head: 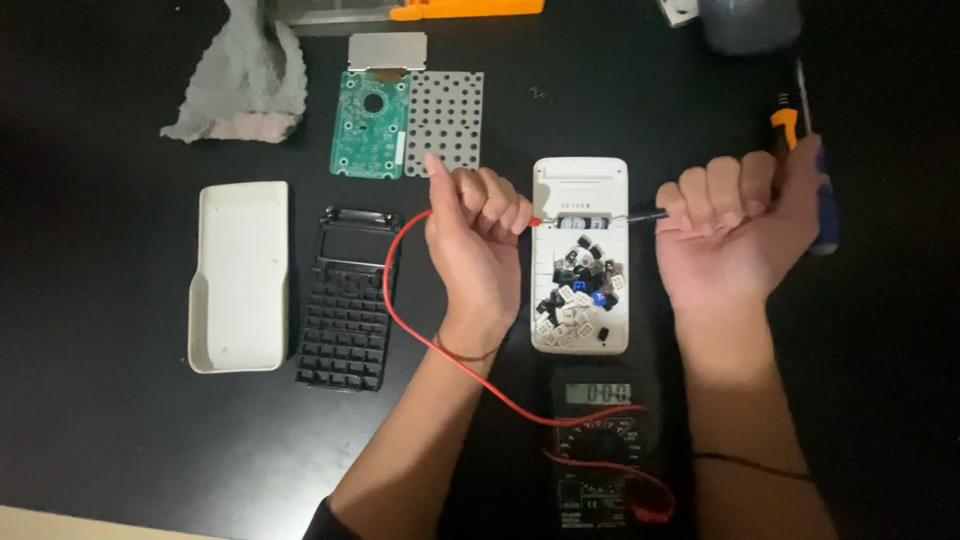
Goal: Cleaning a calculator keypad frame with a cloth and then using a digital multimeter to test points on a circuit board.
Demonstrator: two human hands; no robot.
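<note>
While the left hand [475,245] pinches a red multimeter probe [533,222] in curled fingers and the right hand [725,235] grips a black probe [645,214] in a closed fist, both tips meet the battery bay of a white calculator back shell [581,255] holding loose keys [580,295]. Black multimeter [600,450] below; black keypad frame [348,300], white cover [240,275], green circuit board [371,125], grey key membrane [445,122] left.

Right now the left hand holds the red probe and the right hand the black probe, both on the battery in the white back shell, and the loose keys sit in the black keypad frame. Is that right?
Not quite. The head view shows the loose keys piled in the white back shell, below the battery, not in the black keypad frame, which lies apart. The rest holds: left hand on the red probe, right hand on the black probe.
</note>
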